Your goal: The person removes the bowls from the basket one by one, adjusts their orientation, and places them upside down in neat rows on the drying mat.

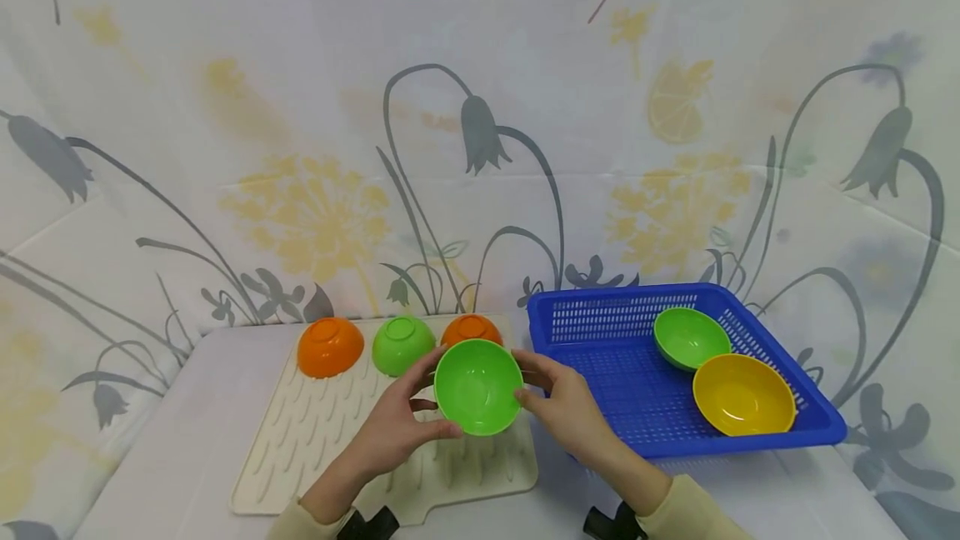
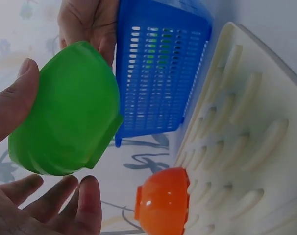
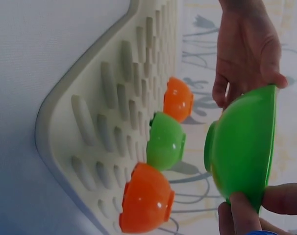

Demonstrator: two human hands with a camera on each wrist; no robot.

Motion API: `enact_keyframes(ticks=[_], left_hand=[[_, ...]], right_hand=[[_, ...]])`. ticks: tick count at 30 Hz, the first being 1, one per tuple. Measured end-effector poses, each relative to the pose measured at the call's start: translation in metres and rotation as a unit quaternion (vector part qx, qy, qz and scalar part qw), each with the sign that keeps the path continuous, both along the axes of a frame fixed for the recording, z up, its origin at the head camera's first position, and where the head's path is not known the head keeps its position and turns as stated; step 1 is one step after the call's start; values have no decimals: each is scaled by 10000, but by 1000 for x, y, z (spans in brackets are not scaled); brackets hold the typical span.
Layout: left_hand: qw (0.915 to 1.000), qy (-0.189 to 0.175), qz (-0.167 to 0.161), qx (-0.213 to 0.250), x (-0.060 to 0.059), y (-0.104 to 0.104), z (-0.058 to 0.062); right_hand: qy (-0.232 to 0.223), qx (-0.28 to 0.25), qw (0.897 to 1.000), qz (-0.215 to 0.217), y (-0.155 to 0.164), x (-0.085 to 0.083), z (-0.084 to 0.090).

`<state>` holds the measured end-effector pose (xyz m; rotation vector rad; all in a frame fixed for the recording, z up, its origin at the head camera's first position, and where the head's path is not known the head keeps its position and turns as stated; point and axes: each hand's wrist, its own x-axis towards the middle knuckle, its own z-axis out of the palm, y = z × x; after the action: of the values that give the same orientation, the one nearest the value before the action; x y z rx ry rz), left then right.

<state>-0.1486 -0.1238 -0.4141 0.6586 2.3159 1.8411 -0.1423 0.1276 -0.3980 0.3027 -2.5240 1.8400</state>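
Note:
A green bowl (image 1: 478,387) is held up between the two hands over the front right of the cream drying mat (image 1: 277,457), its hollow facing the head camera. My left hand (image 1: 397,423) holds it from the left, thumb at the rim and fingers spread around the outer side. On the other side, my right hand (image 1: 562,402) pinches the rim between thumb and fingers, as the right wrist view shows. Behind the held bowl, upside down along the mat's back edge, sit an orange bowl (image 1: 330,347), another green bowl (image 1: 402,346) and a partly covered orange bowl (image 1: 471,328).
To the right of the mat stands a blue plastic basket (image 1: 600,390) with slotted walls. In its right half lie a green bowl (image 1: 691,338) and a yellow bowl (image 1: 744,395). A flower-printed cloth (image 1: 480,215) hangs behind the white-covered table (image 1: 180,415).

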Motion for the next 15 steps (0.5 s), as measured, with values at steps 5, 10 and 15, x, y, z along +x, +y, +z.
enact_keyframes(ticks=[5, 10, 15], left_hand=[[9995, -291, 125, 34, 0, 0, 2], [9968, -755, -54, 264, -1, -1, 0], [9935, -999, -301, 461, -2, -1, -3]], right_hand=[[287, 167, 9994, -68, -2, 1, 0], [434, 334, 9985, -61, -2, 1, -1], [446, 390, 9982, -45, -2, 1, 0]])
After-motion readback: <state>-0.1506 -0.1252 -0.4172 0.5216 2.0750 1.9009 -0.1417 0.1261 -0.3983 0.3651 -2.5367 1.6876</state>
